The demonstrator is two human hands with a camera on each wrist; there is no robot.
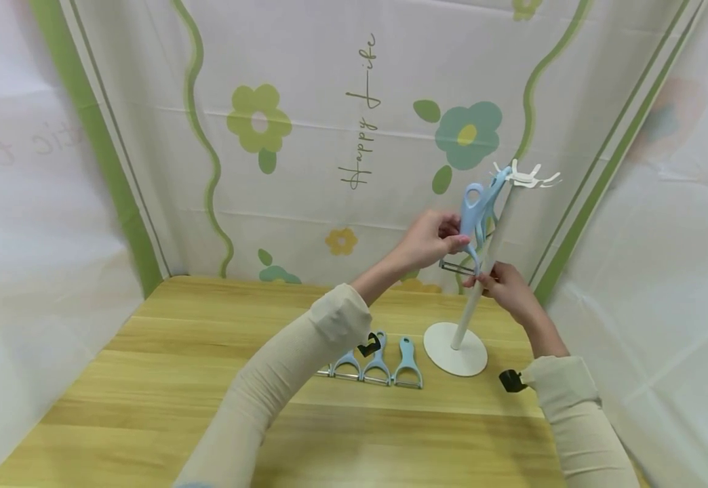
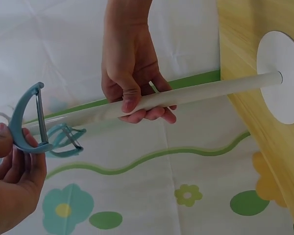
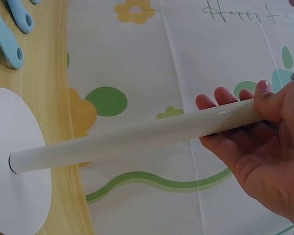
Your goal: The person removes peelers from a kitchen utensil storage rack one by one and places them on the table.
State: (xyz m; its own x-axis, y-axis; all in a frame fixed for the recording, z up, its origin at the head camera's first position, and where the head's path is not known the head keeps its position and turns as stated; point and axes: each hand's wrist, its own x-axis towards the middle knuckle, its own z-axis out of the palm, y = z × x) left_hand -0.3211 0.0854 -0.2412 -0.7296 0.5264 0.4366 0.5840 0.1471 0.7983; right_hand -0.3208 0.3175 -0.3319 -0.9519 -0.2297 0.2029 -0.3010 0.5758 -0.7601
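Observation:
My left hand (image 1: 430, 238) pinches a light blue Y-shaped peeler (image 1: 471, 210), its handle upward and its blade low, close beside the top of a white hook stand (image 1: 470, 308). From the stand's hooks (image 1: 534, 179) hangs at least one more blue peeler (image 1: 498, 184), partly covered by the held one. Its blade end (image 2: 66, 142) shows behind the pole in the left wrist view. Lower down, my right hand (image 1: 513, 291) grips the pole; in the right wrist view the thumb and fingers of that hand (image 3: 269, 147) wrap around it.
Several blue peelers (image 1: 407, 352) lie in a row on the wooden table (image 1: 146, 379), left of the stand's round white base (image 1: 436, 346). My left sleeve (image 1: 293, 359) hides part of that row. A printed curtain (image 1: 317, 81) hangs behind the table.

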